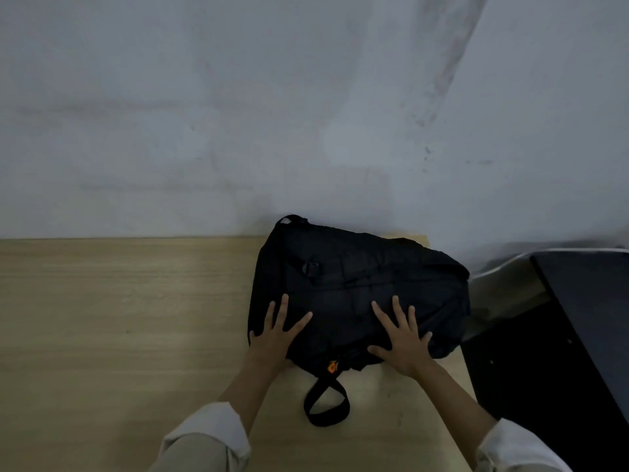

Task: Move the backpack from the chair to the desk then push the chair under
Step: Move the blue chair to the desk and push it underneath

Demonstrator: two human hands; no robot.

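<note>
A black backpack (360,284) lies flat on the light wooden desk (119,301), close to the wall and near the desk's right end. Its carry loop (326,401) points toward me, with a small orange zip tag beside it. My left hand (277,330) rests flat on the bag's near left corner, fingers spread. My right hand (403,338) lies flat on the bag's near right side, fingers spread too. Neither hand grips anything. The chair is not in view.
A pale grey wall (306,114) rises right behind the desk. To the right of the desk stands a dark panel or piece of furniture (585,318), with a gap of floor between. The desk's left part is bare wood.
</note>
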